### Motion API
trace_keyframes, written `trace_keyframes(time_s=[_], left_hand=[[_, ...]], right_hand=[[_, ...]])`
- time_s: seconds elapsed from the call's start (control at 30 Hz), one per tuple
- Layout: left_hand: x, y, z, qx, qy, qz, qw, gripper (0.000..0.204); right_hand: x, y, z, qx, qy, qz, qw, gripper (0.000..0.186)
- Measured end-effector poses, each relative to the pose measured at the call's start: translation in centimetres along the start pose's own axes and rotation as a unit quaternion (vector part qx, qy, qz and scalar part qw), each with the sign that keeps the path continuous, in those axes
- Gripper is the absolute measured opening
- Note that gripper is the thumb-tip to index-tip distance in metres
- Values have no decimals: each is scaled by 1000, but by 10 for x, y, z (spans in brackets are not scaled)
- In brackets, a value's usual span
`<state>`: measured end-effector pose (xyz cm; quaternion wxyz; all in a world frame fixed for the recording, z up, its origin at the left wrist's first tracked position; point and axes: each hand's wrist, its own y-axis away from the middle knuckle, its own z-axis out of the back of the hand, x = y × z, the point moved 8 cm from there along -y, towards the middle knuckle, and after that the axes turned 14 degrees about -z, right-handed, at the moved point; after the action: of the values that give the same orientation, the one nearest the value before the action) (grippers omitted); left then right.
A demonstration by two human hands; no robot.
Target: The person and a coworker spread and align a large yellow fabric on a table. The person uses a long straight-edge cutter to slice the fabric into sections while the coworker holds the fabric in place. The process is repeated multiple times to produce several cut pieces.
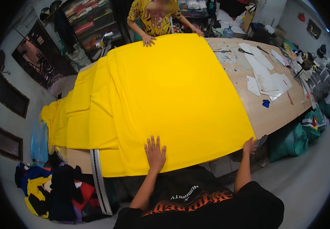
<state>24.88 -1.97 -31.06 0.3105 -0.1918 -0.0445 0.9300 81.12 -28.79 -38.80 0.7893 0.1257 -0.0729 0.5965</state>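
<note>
A large sheet of bright yellow fabric [176, 99] lies across the wooden table [264, 118], smooth on the right and in loose folded layers toward the left end. My left hand [155, 154] rests flat on its near part, fingers spread. At the near right corner of the cloth, my right hand [250, 145] pinches the edge. A long metal rail [100, 183] runs from under the cloth past the table's near edge on the left. Across the table, a co-worker in a yellow patterned shirt has both hands on the far edge of the fabric.
Paper pattern pieces [262, 68], scissors [245, 52] and a blue scrap [266, 103] lie on the table's right. A clothing pile [50, 194] is at lower left, green sacks [291, 141] at lower right. Shelves [84, 19] stand behind the co-worker [153, 21].
</note>
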Motion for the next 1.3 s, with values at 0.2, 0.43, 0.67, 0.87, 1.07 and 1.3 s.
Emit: trace_keyframes(time_s=[0.2,0.43,0.67,0.87,1.07,1.3], left_hand=[[56,-3,42,-57,458,107,880,48],[303,80,136,-269,109,274,917,42],[438,154,135,-33,200,584,786,89],[518,182,104,-173,244,495,816,99],[500,144,89,-212,483,477,703,86],[540,151,78,-231,626,484,566,61]], right_hand=[[29,118,9,-91,-152,149,973,58],[105,346,56,75,-257,296,917,58],[96,423,19,-46,-55,360,930,56],[102,434,-11,-28,-37,360,932,56],[95,424,-13,-52,-9,353,934,56],[100,429,-10,-67,-1,349,935,56]])
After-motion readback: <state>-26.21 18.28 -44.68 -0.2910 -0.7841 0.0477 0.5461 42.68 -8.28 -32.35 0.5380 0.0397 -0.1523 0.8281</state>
